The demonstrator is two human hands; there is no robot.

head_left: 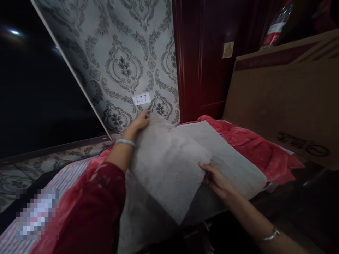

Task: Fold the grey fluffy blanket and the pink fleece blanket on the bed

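A thin, off-white sheet (169, 165), paper or cloth, is held up at a slant between my two hands. At its far upper corner, my left hand (141, 120) has its fingers closed on the edge. My right hand (216, 180) pinches the right edge, thumb on top and the other fingers partly hidden beneath. One corner of the sheet hangs down towards me. Below it lies a larger pale sheet (233, 162), spread flat over red plush cloth (243, 141) and partly covered by the raised one.
Patterned wallpaper (124, 67) stands behind, bearing a label (141, 99) marked 277. A large dark screen (45, 88) leans at left above striped cloth (69, 176). To the right are a dark red door (203, 70), a cardboard box (286, 91) and a plastic bottle (275, 31).
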